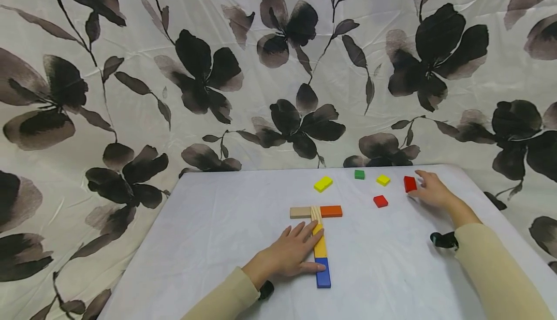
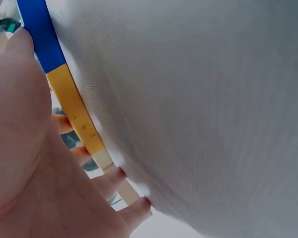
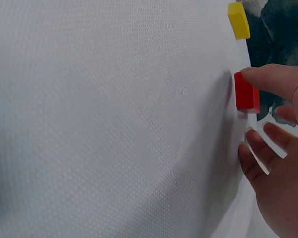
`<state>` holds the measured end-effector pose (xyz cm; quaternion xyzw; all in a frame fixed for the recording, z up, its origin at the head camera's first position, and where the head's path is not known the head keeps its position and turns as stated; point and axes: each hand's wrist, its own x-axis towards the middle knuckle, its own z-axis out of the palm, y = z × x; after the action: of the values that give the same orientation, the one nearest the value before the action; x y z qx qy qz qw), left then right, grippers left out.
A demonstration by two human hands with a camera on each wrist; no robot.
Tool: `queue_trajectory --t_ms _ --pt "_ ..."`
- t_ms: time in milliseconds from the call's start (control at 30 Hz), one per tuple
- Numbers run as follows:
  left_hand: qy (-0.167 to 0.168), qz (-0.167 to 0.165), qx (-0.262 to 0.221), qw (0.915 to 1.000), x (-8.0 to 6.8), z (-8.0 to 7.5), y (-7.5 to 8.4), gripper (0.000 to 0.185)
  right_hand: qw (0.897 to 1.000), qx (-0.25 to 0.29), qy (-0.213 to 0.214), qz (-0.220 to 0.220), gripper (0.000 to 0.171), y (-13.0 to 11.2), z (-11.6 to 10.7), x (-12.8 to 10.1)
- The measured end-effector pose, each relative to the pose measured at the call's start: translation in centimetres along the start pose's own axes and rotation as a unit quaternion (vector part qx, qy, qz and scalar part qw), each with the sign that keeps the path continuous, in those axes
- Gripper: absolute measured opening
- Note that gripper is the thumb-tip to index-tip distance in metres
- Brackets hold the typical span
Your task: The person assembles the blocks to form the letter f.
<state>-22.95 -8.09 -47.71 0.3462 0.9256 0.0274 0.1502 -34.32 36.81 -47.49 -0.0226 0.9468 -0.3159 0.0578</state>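
Observation:
My left hand (image 1: 293,252), fingers spread, rests on a line of blocks. This line has a blue block (image 1: 324,281) at the near end, a yellow-orange block (image 1: 320,248) in the middle and a pale wooden piece (image 1: 315,212) at the far end. Its thumb lies on the blue block. My right hand (image 1: 432,192) is at a red block (image 1: 410,183) on the table's far right. In the right wrist view the thumb (image 3: 268,79) touches that red block (image 3: 244,93), while the other fingers stand apart from it.
A beige block (image 1: 300,212) and an orange block (image 1: 331,211) flank the pale piece. Farther back lie a bright yellow block (image 1: 323,183), a green block (image 1: 359,174), a smaller yellow block (image 1: 383,180) and another red block (image 1: 380,201). A floral curtain (image 1: 278,68) hangs behind the white table (image 1: 209,242).

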Motion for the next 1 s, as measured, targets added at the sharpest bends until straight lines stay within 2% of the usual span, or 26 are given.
queue_trajectory --t_ms 267,600,1000 --pt "-0.005 0.000 0.009 0.9999 0.04 0.10 0.16 0.091 1.000 0.003 -0.015 0.006 0.077 0.73 0.05 0.06" --pt "-0.007 -0.002 0.012 0.9999 0.05 -0.01 0.15 0.092 1.000 -0.003 -0.019 0.006 0.072 0.55 -0.01 -0.11" --pt "-0.007 0.002 0.009 0.9999 -0.23 -0.19 0.28 0.091 0.999 -0.016 -0.029 0.016 0.088 0.59 0.32 0.09"
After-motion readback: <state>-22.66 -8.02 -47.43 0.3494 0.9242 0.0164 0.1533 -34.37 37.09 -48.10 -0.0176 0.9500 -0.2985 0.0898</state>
